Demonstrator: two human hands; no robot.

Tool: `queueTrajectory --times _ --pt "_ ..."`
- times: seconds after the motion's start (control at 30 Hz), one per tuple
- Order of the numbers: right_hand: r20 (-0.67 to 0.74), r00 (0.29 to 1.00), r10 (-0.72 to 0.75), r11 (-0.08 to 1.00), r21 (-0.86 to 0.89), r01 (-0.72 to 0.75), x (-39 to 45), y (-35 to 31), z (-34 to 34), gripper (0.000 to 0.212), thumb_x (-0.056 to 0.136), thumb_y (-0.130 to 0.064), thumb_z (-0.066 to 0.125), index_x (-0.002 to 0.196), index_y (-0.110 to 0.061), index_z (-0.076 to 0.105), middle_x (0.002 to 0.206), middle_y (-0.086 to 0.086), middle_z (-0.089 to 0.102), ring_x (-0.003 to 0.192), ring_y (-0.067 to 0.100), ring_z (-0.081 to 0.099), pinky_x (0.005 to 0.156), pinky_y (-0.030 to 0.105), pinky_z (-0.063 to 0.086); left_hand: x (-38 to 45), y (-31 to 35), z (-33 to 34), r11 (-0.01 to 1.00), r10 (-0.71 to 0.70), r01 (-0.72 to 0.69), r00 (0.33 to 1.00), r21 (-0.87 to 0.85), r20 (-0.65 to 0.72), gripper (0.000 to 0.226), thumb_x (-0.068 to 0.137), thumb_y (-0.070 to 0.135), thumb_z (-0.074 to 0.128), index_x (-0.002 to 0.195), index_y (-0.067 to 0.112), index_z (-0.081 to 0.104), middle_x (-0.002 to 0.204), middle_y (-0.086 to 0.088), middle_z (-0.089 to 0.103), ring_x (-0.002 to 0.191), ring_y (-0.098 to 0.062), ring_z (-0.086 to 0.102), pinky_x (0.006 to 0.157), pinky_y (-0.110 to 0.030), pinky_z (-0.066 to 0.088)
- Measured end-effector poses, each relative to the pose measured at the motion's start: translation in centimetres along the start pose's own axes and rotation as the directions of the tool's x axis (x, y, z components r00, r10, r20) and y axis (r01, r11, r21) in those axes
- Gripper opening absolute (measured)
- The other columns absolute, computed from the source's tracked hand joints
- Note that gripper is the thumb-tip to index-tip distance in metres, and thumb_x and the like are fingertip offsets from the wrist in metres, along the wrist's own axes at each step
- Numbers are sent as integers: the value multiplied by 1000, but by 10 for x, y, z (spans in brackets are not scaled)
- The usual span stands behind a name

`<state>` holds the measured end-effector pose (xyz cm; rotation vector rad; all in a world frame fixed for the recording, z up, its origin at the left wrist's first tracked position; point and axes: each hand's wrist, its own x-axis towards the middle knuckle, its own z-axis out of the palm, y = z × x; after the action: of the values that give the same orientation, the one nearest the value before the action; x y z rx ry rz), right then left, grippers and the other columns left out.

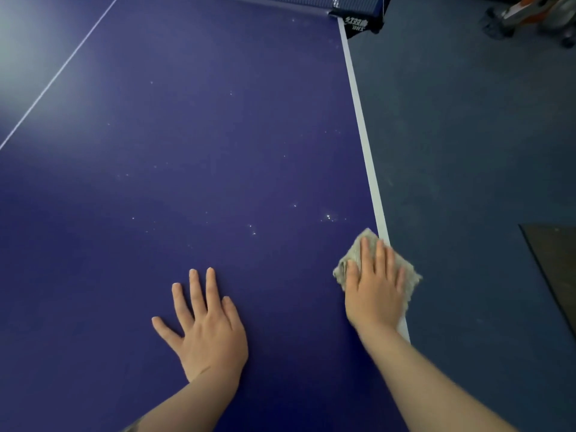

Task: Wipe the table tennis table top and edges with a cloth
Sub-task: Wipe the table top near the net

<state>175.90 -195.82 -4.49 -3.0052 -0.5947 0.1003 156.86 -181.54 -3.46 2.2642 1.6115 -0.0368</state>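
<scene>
The dark blue table tennis table (193, 145) fills most of the view, with a white line (361, 120) along its right edge. A beige cloth (352, 257) lies on that right edge, part of it hanging past the side. My right hand (375, 285) presses flat on the cloth with straight fingers. My left hand (204, 325) rests flat on the bare blue top, fingers spread, about a hand's width left of the cloth. White specks (328, 217) dot the top just beyond the cloth.
The net and its black clamp (358, 21) stand at the far end of the right edge. A white centre line (59, 73) runs across the upper left. Grey-blue floor (467, 151) lies to the right, with a dark mat (558, 260) and an orange-and-grey object (536, 17).
</scene>
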Motion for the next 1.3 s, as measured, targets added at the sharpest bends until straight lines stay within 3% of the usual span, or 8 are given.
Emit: queueTrajectory --times 0.27,0.4,0.5,0.77,0.97,1.1,1.2,1.3 --pt "80 785 -615 789 59 612 -21 -47 2 58 103 -50 18 158 -32 15 166 -6 13 153 16 7 120 45 9 0 4 -2 1000 -17 17 1000 -15 6 58 99 36 10 152 37 -14 162 13 -13 147 -14 -23 115 -57 -11" --pt "88 995 -43 999 8 42 48 -8 -1 64 97 -54 0 157 -31 -1 167 -3 0 153 18 0 123 44 3 -1 5 -2 1000 -4 5 1000 -9 18 58 99 36 9 152 36 -14 162 12 -13 147 -15 -22 114 -58 -11" --pt "13 964 267 963 16 -268 10 -5 3 62 101 -49 0 158 -24 -3 167 4 3 153 23 3 123 48 8 -1 3 -3 1000 -14 14 999 -12 37 58 98 37 8 149 38 -20 161 13 -17 146 -15 -24 114 -59 -11" --pt "104 827 -552 833 40 551 -19 -76 2 59 103 -51 10 158 -31 14 166 -6 9 153 15 3 121 43 4 4 4 -4 999 1 1 999 -34 39 57 100 38 8 150 37 -18 161 12 -17 146 -16 -24 114 -59 -12" --pt "2 986 169 985 -23 -169 -6 -4 2 66 96 -51 -4 158 -27 1 167 1 7 153 20 3 123 46 6 1 -1 -2 999 12 -10 999 -39 44 56 100 38 8 151 35 -17 162 10 -14 146 -17 -23 114 -60 -11" --pt "-30 978 -208 978 17 208 -98 -23 8 58 105 -45 16 159 -25 16 164 1 21 152 22 16 118 46 15 3 1 -3 1000 6 -6 999 -13 33 57 100 38 7 154 34 -12 163 9 -12 147 -17 -20 114 -61 -9" --pt "109 785 -610 791 31 611 -87 -28 0 57 105 -50 14 159 -32 13 166 -6 12 153 17 7 120 43 4 2 1 -2 1000 3 -3 1000 11 28 56 101 38 8 154 33 -9 163 9 -10 148 -16 -19 115 -60 -9" --pt "32 869 -493 869 -10 494 -36 9 3 58 103 -52 10 158 -33 10 165 -7 6 153 16 6 120 41 -1 3 1 0 1000 27 -27 1000 15 -9 56 102 36 14 155 31 -1 164 8 -5 149 -16 -16 115 -57 -11"
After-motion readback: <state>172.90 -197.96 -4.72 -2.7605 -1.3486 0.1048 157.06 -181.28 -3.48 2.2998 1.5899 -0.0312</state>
